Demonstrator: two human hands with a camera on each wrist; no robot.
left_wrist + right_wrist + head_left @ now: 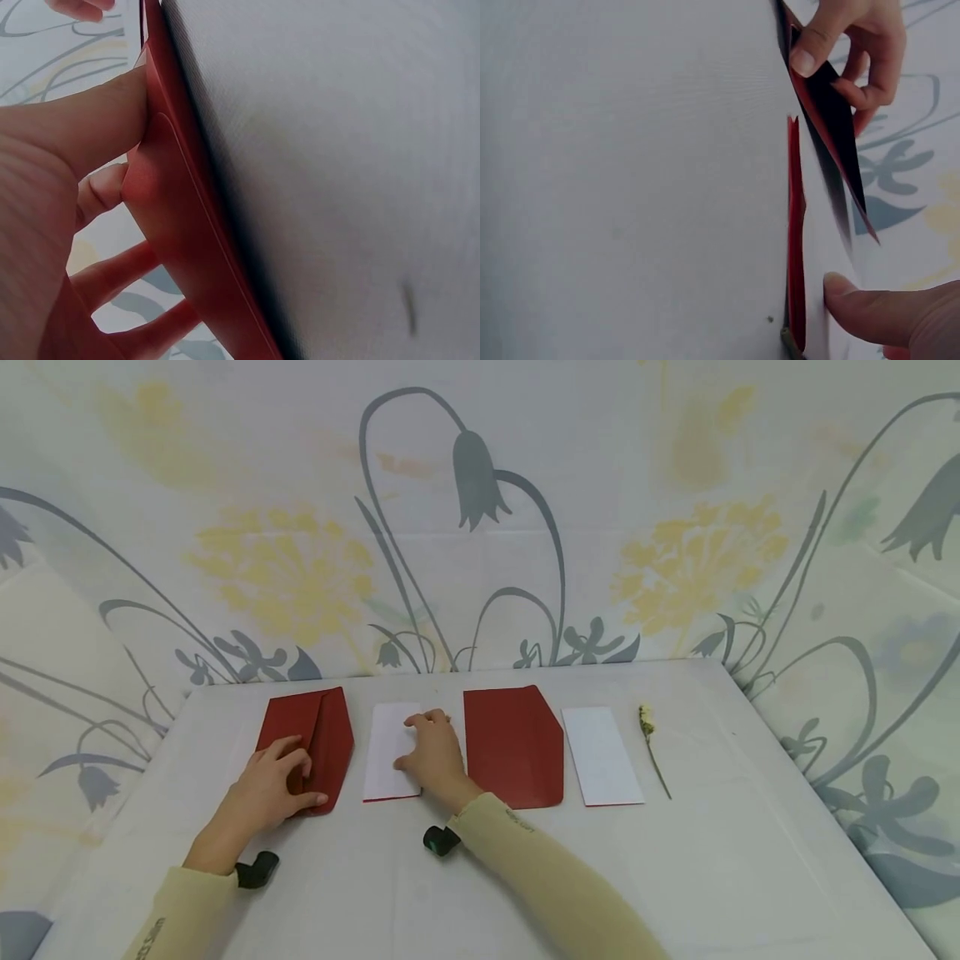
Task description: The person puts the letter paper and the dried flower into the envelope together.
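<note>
At the left of the table lies a red envelope (292, 718); its opening gapes in the right wrist view. My left hand (266, 785) grips its near part, with the thumb on the edge and the other fingers spread over the envelope. Just to the right is a folded card (382, 752), white on top with red showing along its edge. Over its right side my right hand (438, 756) hovers, thumb and fingers apart. A bit of green stem (789, 343) shows by the card's end in the right wrist view; the hand mostly hides what it belongs to.
A second red envelope (510, 747) lies right of my right hand. Beyond it are another white card (602, 756) with a red edge and a small yellow flower (647, 720) on a thin stem. A flower-printed cloth (480, 585) hangs behind the white table (750, 860).
</note>
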